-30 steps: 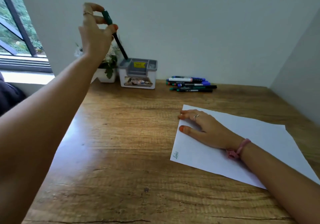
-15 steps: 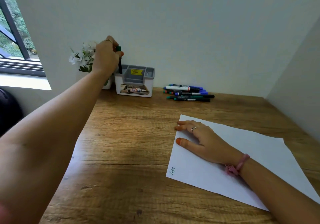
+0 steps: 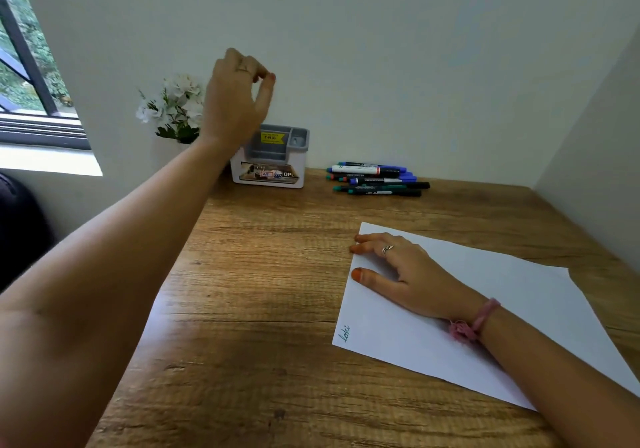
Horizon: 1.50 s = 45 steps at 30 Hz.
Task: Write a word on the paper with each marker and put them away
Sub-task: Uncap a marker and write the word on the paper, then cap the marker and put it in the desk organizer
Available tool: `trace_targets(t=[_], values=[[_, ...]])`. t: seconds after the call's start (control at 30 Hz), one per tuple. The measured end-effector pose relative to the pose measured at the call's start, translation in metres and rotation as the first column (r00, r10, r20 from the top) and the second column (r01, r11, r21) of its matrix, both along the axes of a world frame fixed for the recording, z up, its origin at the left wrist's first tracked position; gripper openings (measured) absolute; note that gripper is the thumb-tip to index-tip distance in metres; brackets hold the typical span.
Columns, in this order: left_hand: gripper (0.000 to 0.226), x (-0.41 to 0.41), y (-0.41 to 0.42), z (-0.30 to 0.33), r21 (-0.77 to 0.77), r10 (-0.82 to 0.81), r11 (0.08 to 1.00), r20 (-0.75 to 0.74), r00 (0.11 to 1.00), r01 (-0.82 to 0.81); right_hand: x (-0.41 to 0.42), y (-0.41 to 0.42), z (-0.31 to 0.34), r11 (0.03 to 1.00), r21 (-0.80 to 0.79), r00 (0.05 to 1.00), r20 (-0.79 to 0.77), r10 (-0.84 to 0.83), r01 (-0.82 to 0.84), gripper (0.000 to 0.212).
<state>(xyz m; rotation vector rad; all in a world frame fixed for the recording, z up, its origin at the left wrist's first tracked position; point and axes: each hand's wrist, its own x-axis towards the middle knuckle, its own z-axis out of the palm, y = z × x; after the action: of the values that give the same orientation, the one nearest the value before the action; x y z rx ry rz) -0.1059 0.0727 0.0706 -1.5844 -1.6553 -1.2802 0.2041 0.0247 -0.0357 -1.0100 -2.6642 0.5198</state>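
Head view: the left hand [image 3: 239, 101] hangs above the organizer [image 3: 273, 160], fingers loosely curled with nothing in them. The right hand [image 3: 401, 274] lies flat, fingers straight, pressing the paper [image 3: 502, 316]. The markers [image 3: 377, 178] lie in a pile at the back of the table [image 3: 259, 309], long axes running left-right, just right of the organizer, likely nearer the left hand.

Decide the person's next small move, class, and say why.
Probably the left hand reaches right to take a marker from the pile. It holds nothing above the organizer, and the paper under the right hand shows only one word.
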Motion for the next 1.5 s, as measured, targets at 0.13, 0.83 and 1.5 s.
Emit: trace_targets(t=[0.13, 0.83, 1.5], values=[[0.026, 0.051, 0.008, -0.024, -0.121, -0.227, 0.972, -0.256, 0.940, 0.201, 0.000, -0.002, 0.001, 1.000, 0.001, 1.000, 0.001, -0.002, 0.002, 0.052], [0.034, 0.139, 0.048, -0.088, -0.557, -0.250, 0.817, -0.574, 0.780, -0.148, -0.001, -0.003, 0.004, 0.999, 0.029, 1.000, 0.011, 0.021, -0.022, 0.047], [0.020, 0.142, -0.077, 0.011, -0.482, -0.586, 0.451, 0.474, 0.657, 0.751, 0.004, -0.009, 0.038, 0.972, -0.233, 0.780, -0.604, -0.160, 0.020, 0.035]])
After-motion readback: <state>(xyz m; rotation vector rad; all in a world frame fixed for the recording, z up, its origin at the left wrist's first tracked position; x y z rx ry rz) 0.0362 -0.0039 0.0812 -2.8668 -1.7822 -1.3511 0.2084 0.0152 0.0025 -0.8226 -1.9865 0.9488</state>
